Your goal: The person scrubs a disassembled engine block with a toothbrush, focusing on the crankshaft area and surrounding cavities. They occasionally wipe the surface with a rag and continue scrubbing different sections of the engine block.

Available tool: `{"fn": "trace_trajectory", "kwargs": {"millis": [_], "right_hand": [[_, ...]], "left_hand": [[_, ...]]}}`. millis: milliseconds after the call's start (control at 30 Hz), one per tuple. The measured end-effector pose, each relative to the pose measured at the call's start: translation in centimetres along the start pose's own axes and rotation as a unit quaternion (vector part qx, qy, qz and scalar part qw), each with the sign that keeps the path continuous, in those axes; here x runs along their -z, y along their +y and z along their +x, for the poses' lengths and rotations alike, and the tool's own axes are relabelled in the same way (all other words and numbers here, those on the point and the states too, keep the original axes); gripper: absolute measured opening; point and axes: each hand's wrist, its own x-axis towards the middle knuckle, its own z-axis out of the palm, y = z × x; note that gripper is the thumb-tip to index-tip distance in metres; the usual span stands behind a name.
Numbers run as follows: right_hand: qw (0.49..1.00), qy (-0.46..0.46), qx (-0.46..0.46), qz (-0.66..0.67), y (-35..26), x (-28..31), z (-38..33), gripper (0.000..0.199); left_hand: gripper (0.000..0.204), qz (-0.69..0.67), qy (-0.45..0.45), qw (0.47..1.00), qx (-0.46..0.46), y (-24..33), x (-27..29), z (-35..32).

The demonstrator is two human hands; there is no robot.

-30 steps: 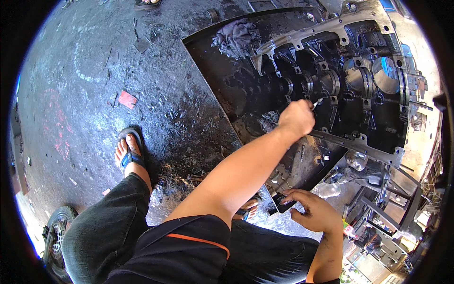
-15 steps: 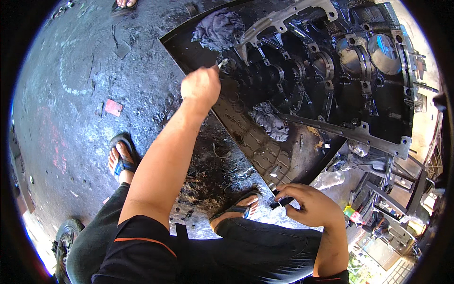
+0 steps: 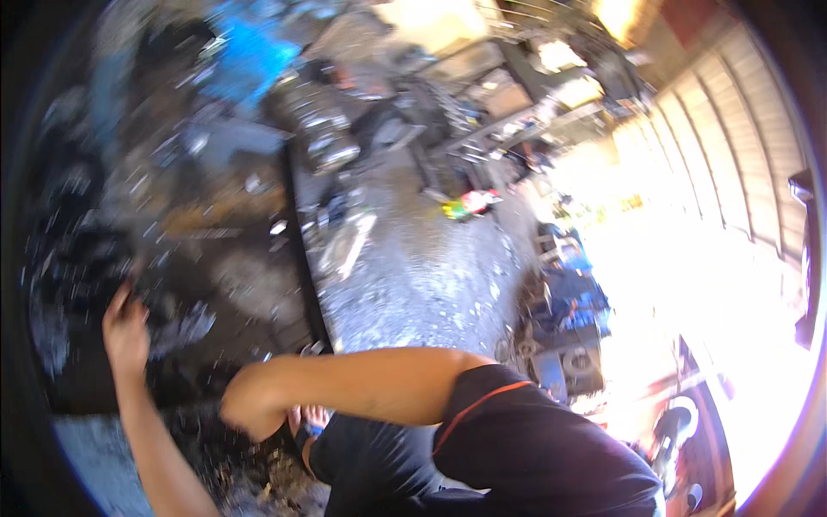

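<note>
- We find the right hand [image 3: 254, 405] just beside the near edge of the dark metal tray [image 3: 306, 258]; its grip we cannot tell, its fingers being blurred.
- We note the left hand [image 3: 129, 332] over the tray, apart from the right; its hold we cannot tell.
- Right of the tray's raised wall we see open concrete floor [image 3: 405, 302].
- Tray contents are smeared; leftmost parts are cut off by the lens rim.
- Beyond, glare hides detail below the ribbed panel [image 3: 724, 129].

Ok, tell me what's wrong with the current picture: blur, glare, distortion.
Head view: motion smears the left hand and the dark tray; head view: glare washes out the right side, below the ribbed panel; head view: fisheye curves that panel, and the corners go black.
</note>
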Motion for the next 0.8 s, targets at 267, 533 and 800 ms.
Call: {"fn": "trace_trajectory", "kwargs": {"millis": [267,533,800], "right_hand": [[0.999,-0.029,-0.030,-0.005,3.1,0.4,1.0,0.037],[0.999,0.003,-0.038,-0.017,1.9,1.4,-0.6,0.041],[1.000,0.011,-0.009,-0.025,2.0,1.0,0.7,0.031]], "left_hand": [[0.041,-0.042,-0.051,0.997,0.039,-1.6,-0.7,1.8],[0.039,-0.096,-0.088,0.989,0.075,1.2,-1.0,3.1],[0.033,-0.071,-0.052,0.994,-0.063,-1.2,-2.3,5.3]]}}
